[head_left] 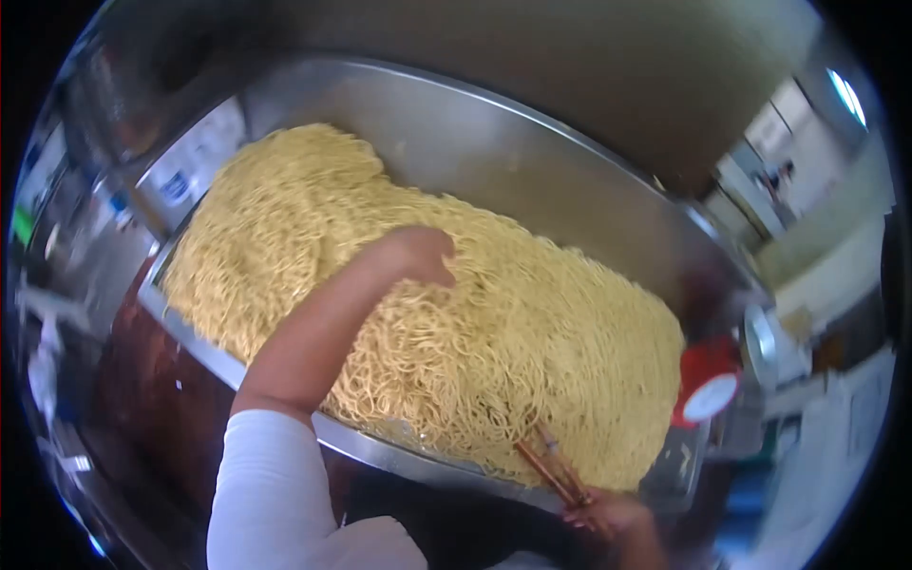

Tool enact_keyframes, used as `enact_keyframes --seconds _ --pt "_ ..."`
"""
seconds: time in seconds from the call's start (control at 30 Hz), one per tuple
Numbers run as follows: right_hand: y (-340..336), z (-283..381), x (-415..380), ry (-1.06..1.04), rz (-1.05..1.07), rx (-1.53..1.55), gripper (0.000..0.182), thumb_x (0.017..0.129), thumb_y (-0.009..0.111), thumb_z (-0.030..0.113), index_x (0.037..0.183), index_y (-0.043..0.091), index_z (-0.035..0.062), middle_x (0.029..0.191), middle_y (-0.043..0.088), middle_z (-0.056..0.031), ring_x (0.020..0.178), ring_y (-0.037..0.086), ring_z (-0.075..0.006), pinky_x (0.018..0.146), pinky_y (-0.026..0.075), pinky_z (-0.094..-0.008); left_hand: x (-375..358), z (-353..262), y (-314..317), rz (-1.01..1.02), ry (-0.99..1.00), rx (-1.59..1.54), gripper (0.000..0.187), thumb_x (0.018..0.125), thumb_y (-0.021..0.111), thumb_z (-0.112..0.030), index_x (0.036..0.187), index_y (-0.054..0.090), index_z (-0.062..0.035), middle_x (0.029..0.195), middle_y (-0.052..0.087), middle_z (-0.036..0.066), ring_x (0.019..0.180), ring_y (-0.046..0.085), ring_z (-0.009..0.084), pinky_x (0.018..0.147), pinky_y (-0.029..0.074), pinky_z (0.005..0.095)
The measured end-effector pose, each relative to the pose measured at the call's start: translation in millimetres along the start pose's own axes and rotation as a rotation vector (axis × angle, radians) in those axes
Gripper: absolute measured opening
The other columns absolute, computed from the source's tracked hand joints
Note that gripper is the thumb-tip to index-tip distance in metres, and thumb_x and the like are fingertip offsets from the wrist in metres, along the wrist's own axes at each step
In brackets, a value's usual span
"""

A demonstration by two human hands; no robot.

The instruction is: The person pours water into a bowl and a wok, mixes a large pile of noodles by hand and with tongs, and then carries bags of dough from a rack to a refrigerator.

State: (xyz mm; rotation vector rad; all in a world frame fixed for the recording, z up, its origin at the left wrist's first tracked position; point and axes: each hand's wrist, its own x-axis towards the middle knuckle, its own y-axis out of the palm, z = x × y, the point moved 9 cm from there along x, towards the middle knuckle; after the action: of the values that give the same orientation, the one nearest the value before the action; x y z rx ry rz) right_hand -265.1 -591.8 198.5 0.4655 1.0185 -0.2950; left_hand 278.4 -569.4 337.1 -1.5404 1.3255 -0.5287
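Count's coming in: two hands in view. The left hand [423,255] is one, buried wrist-deep in the middle of the heap, on one bare forearm with one white sleeve [271,494] at the near edge. The right hand [608,518] is the second, near and to the right. Chopsticks [551,467] next: two sticks, one pair, gripped in that right hand. One big mound of yellow noodles [532,332], strands far too many to number. One metal tray [494,152] under it all. And one red container [708,380] at the right.
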Motion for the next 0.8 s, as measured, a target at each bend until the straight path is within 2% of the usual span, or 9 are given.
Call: enact_keyframes --seconds 0.07,0.13,0.2,0.3,0.4,0.47,0.6,0.67,0.8 --pt "12 -18 -17 0.153 -0.059 -0.154 0.034 0.082 0.068 0.018 0.111 0.056 0.0077 0.095 0.064 -0.0059 0.079 0.063 -0.0133 0.066 0.051 -0.0229 21 4 -13 -0.172 0.099 -0.032 0.066 0.066 0.077 -0.045 0.118 0.060 -0.0083 0.123 0.057 0.014 0.114 0.054 0.0302 0.096 0.043 0.0382" --pt "16 -11 -46 0.160 -0.225 -0.232 0.020 0.083 0.065 0.024 0.097 0.062 0.0106 0.082 0.064 0.0006 0.067 0.059 -0.0068 0.057 0.047 -0.0201 48 10 -6 -0.056 0.094 -0.017 0.071 0.064 0.078 -0.044 0.120 0.058 -0.0048 0.129 0.052 0.017 0.119 0.050 0.0317 0.100 0.040 0.0381" --pt "40 29 -78 0.033 -0.275 -0.173 0.030 0.082 0.066 0.022 0.109 0.056 0.0126 0.078 0.061 0.0041 0.061 0.053 -0.0035 0.051 0.041 -0.0183 78 14 12 0.085 0.072 0.006 0.074 0.063 0.079 -0.044 0.122 0.057 -0.0030 0.135 0.047 0.019 0.122 0.048 0.0328 0.102 0.039 0.0379" --pt "85 72 -101 -0.064 -0.240 -0.149 0.050 0.084 0.062 0.014 0.130 0.045 0.0071 0.098 0.059 0.0011 0.081 0.055 -0.0063 0.068 0.045 -0.0196 120 65 56 0.188 -0.271 0.142 0.096 0.065 0.076 -0.041 0.143 0.030 -0.0068 0.154 0.005 0.015 0.136 0.027 0.0367 0.107 0.034 0.0425" --pt "113 95 -92 -0.266 -0.258 -0.143 0.068 0.082 0.061 0.006 0.142 0.029 0.0038 0.122 0.052 -0.0056 0.109 0.049 -0.0119 0.092 0.040 -0.0249 202 106 94 0.152 -0.257 0.347 0.087 0.072 0.069 -0.036 0.143 0.029 -0.0065 0.155 0.000 0.014 0.135 0.028 0.0399 0.105 0.034 0.0519" --pt "120 91 -87 -0.264 -0.241 -0.125 0.074 0.081 0.060 0.002 0.145 0.023 0.0024 0.136 0.042 -0.0073 0.125 0.035 -0.0130 0.105 0.028 -0.0277 182 97 83 0.138 -0.453 0.163 0.073 0.077 0.062 -0.030 0.141 0.034 -0.0060 0.154 0.009 0.015 0.132 0.034 0.0413 0.100 0.035 0.0587" --pt "118 114 -186 -0.076 -0.659 -0.742 0.064 0.076 0.062 0.001 0.136 0.045 0.0160 0.111 0.060 -0.0125 0.102 0.060 -0.0234 0.088 0.046 -0.0308 151 77 52 -0.165 -0.402 0.191 0.050 0.079 0.056 -0.023 0.125 0.053 -0.0038 0.141 0.041 0.017 0.117 0.052 0.0373 0.092 0.044 0.0516" --pt "136 154 -235 -0.318 -0.825 -0.883 0.048 0.067 0.070 0.004 0.115 0.063 0.0074 0.090 0.065 -0.0159 0.081 0.064 -0.0284 0.073 0.049 -0.0323 138 68 59 -0.091 -0.291 -0.008 0.047 0.081 0.052 -0.022 0.122 0.054 -0.0002 0.131 0.051 0.018 0.113 0.056 0.0337 0.093 0.046 0.0420" --pt "158 181 -274 -0.230 -1.039 -1.182 0.047 0.063 0.071 0.005 0.109 0.067 0.0094 0.083 0.063 -0.0140 0.073 0.062 -0.0293 0.063 0.047 -0.0334 95 53 83 0.115 -0.317 -0.422 0.049 0.072 0.062 -0.027 0.110 0.060 0.0040 0.106 0.063 0.021 0.096 0.062 0.0290 0.082 0.048 0.0350"
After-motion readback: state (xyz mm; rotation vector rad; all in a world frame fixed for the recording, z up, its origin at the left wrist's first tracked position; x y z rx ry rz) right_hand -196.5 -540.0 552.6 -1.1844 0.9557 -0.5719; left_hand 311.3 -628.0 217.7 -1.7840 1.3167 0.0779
